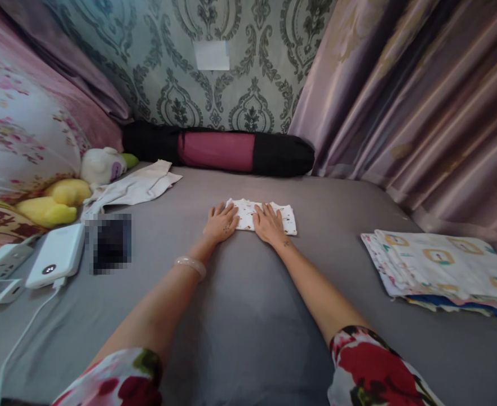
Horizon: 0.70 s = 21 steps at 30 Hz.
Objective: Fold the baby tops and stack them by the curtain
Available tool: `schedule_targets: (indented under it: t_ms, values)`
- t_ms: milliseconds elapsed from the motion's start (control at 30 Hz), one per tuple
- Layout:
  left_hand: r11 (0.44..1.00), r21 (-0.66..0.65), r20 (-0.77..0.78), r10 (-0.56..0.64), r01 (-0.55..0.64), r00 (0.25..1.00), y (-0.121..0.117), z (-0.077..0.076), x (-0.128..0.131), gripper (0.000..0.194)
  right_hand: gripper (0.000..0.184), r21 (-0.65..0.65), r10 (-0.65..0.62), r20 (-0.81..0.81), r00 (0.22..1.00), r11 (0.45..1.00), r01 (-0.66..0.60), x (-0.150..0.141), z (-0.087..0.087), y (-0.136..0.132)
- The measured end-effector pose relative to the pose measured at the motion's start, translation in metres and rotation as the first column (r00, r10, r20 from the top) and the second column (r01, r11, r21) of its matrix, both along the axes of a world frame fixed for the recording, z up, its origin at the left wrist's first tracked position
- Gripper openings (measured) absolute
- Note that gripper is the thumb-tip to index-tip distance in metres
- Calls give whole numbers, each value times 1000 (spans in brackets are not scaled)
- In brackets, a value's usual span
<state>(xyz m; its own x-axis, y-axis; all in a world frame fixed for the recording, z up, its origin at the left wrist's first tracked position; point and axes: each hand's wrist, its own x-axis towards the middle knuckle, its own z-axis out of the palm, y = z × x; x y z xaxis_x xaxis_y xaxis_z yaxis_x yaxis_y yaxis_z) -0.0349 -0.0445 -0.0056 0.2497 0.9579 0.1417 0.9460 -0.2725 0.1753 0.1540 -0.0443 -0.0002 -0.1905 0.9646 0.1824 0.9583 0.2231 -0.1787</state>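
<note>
A small folded white cloth point(288, 219) with a scattered dark and brown print lies flat on the grey bed sheet point(248, 299). My left hand point(222, 223) rests palm down at its left end, fingers spread and partly over the edge. Across the cloth's middle lies my right hand point(269, 223), also flat with the fingers apart. Both hands press on the fabric from above without gripping it. Parts of the cloth are hidden under the palms and fingers.
To the right sits a stack of folded printed cloths point(438, 265). A crumpled white garment point(134, 189) lies at the left, near plush toys point(54, 203), a white power bank point(57, 255) with a cable, and a power strip point(5, 262). A long black-and-maroon bag point(217, 151) lines the wall.
</note>
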Motion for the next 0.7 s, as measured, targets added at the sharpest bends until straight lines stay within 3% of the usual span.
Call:
schedule_targets:
  t_ms: [233,400,533,700]
  values:
    - [1000,8,16,3,-3,1000,1,-1,0,52,49,28,-4,-9,1000,1000,4,-2,-3,-1]
    - [1000,3,11,0,0,1000,2,-3,-1,52,51,-69,-1,-33,999,998,-2,3,2,4]
    - [1000,-11,-3,-12,12,1000,2,-2,-2,55,55,-35,-101,-36,994,994,100,14,4,6]
    - [1000,-17,-11,-6,6,1000,1,-1,-1,55,60,16,-186,2,982,982,186,25,-5,5]
